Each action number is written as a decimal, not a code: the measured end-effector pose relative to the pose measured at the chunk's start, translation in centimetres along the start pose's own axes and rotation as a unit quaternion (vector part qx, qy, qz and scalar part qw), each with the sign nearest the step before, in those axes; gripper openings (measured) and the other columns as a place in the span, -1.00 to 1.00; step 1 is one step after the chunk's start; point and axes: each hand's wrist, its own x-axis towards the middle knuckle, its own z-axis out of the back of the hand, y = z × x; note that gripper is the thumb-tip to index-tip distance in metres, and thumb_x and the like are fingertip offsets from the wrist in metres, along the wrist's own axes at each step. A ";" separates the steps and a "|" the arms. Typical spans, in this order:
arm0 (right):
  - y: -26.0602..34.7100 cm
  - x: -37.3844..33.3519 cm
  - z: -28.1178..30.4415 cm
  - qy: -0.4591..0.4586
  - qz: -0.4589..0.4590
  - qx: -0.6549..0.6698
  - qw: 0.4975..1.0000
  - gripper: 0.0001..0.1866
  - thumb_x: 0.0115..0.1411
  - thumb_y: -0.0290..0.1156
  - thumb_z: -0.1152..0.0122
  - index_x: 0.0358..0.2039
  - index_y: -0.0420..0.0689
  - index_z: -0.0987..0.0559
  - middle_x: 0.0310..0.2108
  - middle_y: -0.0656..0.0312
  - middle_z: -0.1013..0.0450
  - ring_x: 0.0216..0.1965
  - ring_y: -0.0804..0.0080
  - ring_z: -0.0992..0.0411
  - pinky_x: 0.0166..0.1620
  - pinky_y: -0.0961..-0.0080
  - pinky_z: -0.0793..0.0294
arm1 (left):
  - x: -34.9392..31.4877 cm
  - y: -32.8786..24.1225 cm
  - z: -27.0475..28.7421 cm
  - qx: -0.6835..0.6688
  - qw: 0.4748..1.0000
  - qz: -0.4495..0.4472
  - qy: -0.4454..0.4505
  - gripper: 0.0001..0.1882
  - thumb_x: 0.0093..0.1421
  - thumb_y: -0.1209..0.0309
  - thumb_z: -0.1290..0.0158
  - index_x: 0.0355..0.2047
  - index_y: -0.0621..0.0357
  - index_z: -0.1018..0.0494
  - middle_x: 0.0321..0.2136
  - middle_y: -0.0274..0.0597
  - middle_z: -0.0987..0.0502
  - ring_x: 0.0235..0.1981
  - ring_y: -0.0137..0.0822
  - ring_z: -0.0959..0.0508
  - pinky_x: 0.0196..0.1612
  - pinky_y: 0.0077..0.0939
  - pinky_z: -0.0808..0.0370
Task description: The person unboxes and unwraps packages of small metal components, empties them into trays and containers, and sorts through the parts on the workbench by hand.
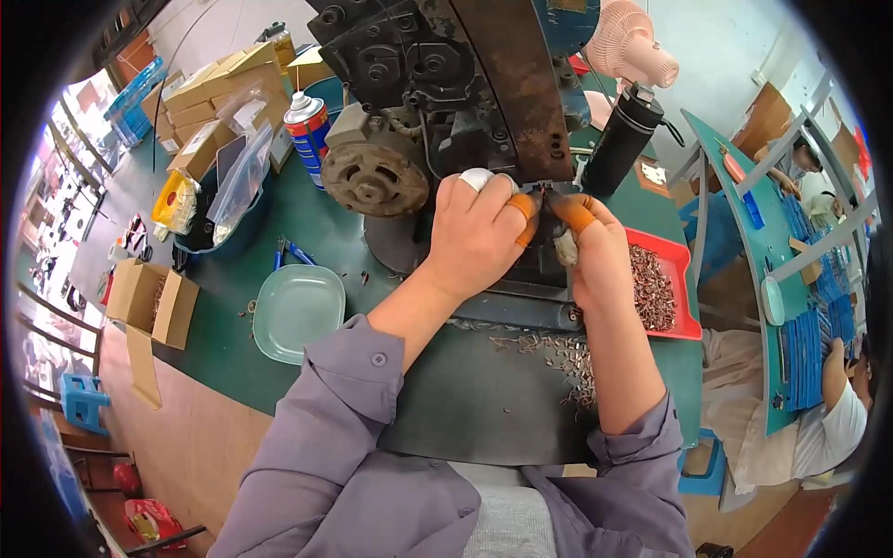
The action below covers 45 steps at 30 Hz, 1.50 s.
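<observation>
Both of my hands meet at the working point of a dark, oily press machine [516,88]. My left hand [470,232] is closed in a pinch, with a white wrap on one finger and orange covers on the fingertips. From the other side, my right hand [595,246] pinches toward the same spot, an orange cover on its finger as well. Whatever small piece lies between the fingertips is hidden. Below the hands, small coppery metal parts [572,365] lie scattered on the dark work mat [456,409]. Beside my right wrist, a red tray [688,288] holds many more.
Left of my arm are a pale green dish [299,312], blue-handled pliers [298,253], a spray can [308,139], a filled blue basin [228,244] and an open cardboard box [177,312]. A black bottle [621,139] and pink fan [628,46] stand behind. People sit at another table [744,251] rightward.
</observation>
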 end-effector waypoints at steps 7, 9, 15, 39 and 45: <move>0.2 0.0 0.0 0.003 0.007 -0.010 1.000 -0.89 0.16 -0.48 -0.10 -0.29 -0.13 -0.54 -0.46 0.39 -0.47 -0.52 0.71 -0.37 -0.52 0.75 -0.27 | 0.0 0.0 0.0 -0.005 1.000 -0.003 -0.008 -0.72 -0.22 0.44 -0.21 -0.44 0.08 -0.40 -0.35 -0.26 -0.38 -0.35 -0.18 -0.33 -0.27 -0.27 -0.26; 0.2 0.1 -0.1 0.004 0.014 -0.009 1.000 -0.90 0.15 -0.49 -0.11 -0.30 -0.13 -0.54 -0.46 0.39 -0.47 -0.51 0.71 -0.38 -0.51 0.75 -0.28 | 0.0 0.0 0.0 -0.007 1.000 -0.005 -0.009 -0.71 -0.22 0.44 -0.21 -0.44 0.09 -0.41 -0.36 -0.25 -0.38 -0.35 -0.18 -0.33 -0.27 -0.27 -0.26; -0.2 0.8 -0.1 0.048 0.103 -0.053 0.992 -0.92 0.12 -0.57 -0.11 -0.35 -0.17 -0.52 -0.40 0.35 -0.46 -0.36 0.66 -0.37 -0.27 0.70 -0.32 | 0.0 0.2 -0.3 -0.020 1.000 -0.004 -0.022 -0.70 -0.23 0.46 -0.21 -0.43 0.10 -0.39 -0.36 -0.23 -0.38 -0.39 -0.17 -0.34 -0.30 -0.27 -0.26; -2.3 1.4 0.5 -0.040 0.133 -0.034 0.990 -0.82 0.16 -0.55 -0.11 -0.21 -0.24 -0.55 -0.42 0.36 -0.46 -0.48 0.67 -0.36 -0.45 0.75 -0.29 | -0.1 -0.2 0.5 -0.042 0.998 0.004 -0.049 -0.79 -0.10 0.44 -0.13 -0.41 0.13 -0.38 -0.32 -0.19 -0.40 -0.29 -0.15 -0.37 -0.19 -0.26 -0.31; 0.0 -1.7 3.1 0.001 0.156 -0.148 0.977 -0.89 0.15 -0.53 -0.10 -0.32 -0.23 -0.56 -0.41 0.36 -0.46 -0.38 0.68 -0.34 -0.33 0.74 -0.28 | 0.6 -1.6 3.8 -0.097 0.991 0.039 0.086 -0.71 -0.11 0.32 -0.25 -0.33 0.00 -0.51 -0.39 -0.29 -0.39 -0.31 -0.14 -0.39 -0.22 -0.25 -0.28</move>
